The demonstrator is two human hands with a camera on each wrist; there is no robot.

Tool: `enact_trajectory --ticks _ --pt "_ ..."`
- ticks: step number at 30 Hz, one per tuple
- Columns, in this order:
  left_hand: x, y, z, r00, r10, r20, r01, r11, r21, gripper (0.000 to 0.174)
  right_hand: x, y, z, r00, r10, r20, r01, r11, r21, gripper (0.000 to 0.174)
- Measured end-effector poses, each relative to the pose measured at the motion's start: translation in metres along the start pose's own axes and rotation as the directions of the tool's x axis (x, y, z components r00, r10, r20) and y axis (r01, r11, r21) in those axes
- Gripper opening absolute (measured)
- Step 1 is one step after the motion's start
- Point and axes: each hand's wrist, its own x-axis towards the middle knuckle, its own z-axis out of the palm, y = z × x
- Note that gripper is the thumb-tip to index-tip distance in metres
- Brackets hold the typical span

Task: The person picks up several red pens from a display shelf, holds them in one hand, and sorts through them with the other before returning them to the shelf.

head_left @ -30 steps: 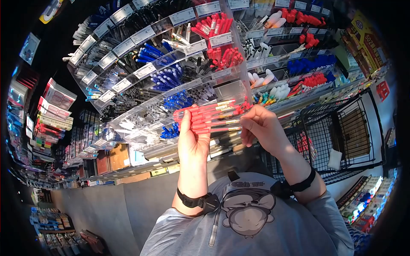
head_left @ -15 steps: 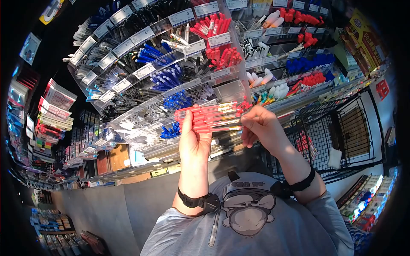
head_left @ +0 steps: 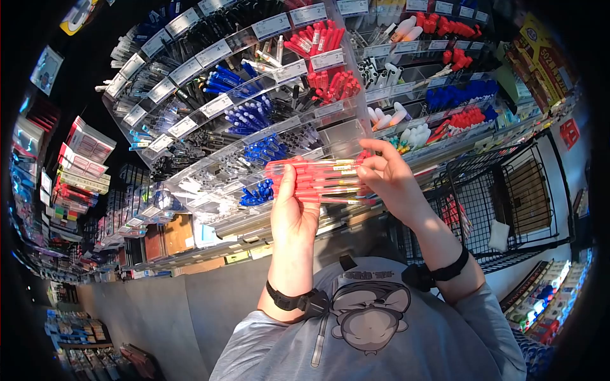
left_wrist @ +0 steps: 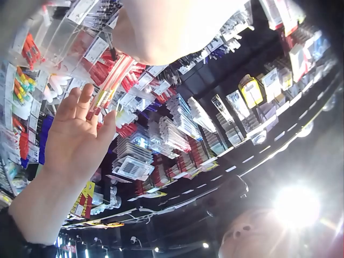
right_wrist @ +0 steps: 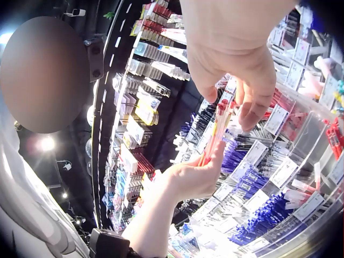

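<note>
A bundle of several red pens (head_left: 330, 181) with clear barrels lies fanned out in the left hand (head_left: 295, 213), its thumb over their red ends. At the pens' other ends is the right hand (head_left: 391, 181), fingers parted and loosely bent, with nothing plainly held. In the left wrist view the pens (left_wrist: 112, 83) reach toward the right hand (left_wrist: 78, 140), whose palm shows. The right wrist view has the right hand (right_wrist: 236, 70) around the pen tips (right_wrist: 223, 107), with the left hand (right_wrist: 196, 180) below gripping the pens; whether the right fingertips touch them is unclear.
A tiered pen rack (head_left: 219, 105) with blue, black and red pens and price labels stands beyond the hands. Markers (head_left: 460, 95) fill another rack at right. A black wire cart (head_left: 502, 197) holding a white packet (head_left: 498, 236) stands to the right.
The right hand's fingers have spread and lifted from their earlier bunched pose by the pen tips. The left hand and its pens have shifted slightly right, with the pens' fan changed.
</note>
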Motion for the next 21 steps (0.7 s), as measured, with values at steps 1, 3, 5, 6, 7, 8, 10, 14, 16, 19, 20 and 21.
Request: enact_trajectory --ticks 1,3,5,6,7,8,10,14,16,19,20,21 --pt "-0.001 -0.001 0.0 0.999 -0.016 0.031 0.015 0.999 0.033 0.025 0.002 0.002 0.0 1.0 -0.02 0.011 0.02 1.0 -0.005 0.027" --pt "-0.003 -0.003 0.002 1.0 -0.02 0.022 0.019 0.999 0.038 0.024 0.004 0.003 -0.001 0.999 -0.041 0.023 0.041 0.999 -0.01 0.029" --pt "-0.004 -0.004 0.002 1.0 -0.024 0.011 0.023 0.999 0.041 0.023 0.004 0.003 -0.001 1.0 0.017 0.001 -0.017 0.999 0.048 0.024" --pt "-0.003 -0.004 0.002 1.0 -0.029 -0.001 0.029 0.999 0.029 0.022 0.003 0.003 -0.001 1.0 0.018 0.001 -0.018 0.999 0.048 0.024" --pt "-0.003 -0.004 0.001 0.999 -0.034 -0.013 0.035 0.999 0.016 0.021 0.003 0.003 0.0 0.999 0.034 -0.026 -0.033 0.998 0.054 0.022" --pt "-0.003 -0.005 0.0 0.999 -0.035 -0.013 0.035 0.999 0.016 0.021 0.002 0.002 0.001 0.997 0.051 -0.054 -0.048 0.997 0.06 0.021" --pt "-0.002 -0.006 -0.002 0.999 -0.029 -0.016 0.029 0.999 0.02 0.02 0.003 0.003 0.001 0.997 0.05 -0.061 -0.046 0.997 0.065 0.021" --pt "0.0 -0.006 -0.006 0.999 -0.048 -0.005 0.048 0.998 0.032 0.018 0.003 0.003 0.0 0.995 0.069 -0.067 -0.066 0.996 0.059 0.02" --pt "0.001 -0.007 -0.005 0.999 -0.036 -0.024 0.037 0.999 0.03 0.018 0.003 0.002 0.001 0.995 0.069 -0.075 -0.066 0.996 0.053 0.02" --pt "0.0 -0.005 -0.006 0.999 -0.044 -0.005 0.045 0.998 0.043 0.017 0.001 0.003 0.001 0.994 0.07 -0.081 -0.068 0.997 0.03 0.018" --pt "0.0 -0.006 -0.007 0.999 -0.044 -0.005 0.045 0.998 0.042 0.017 0.001 0.005 0.001 0.994 0.071 -0.079 -0.07 0.997 0.015 0.016" --pt "0.002 -0.006 -0.009 0.999 -0.035 0.001 0.035 0.999 0.026 0.019 0.001 0.008 0.001 0.994 0.07 -0.079 -0.069 0.998 0.013 0.016"
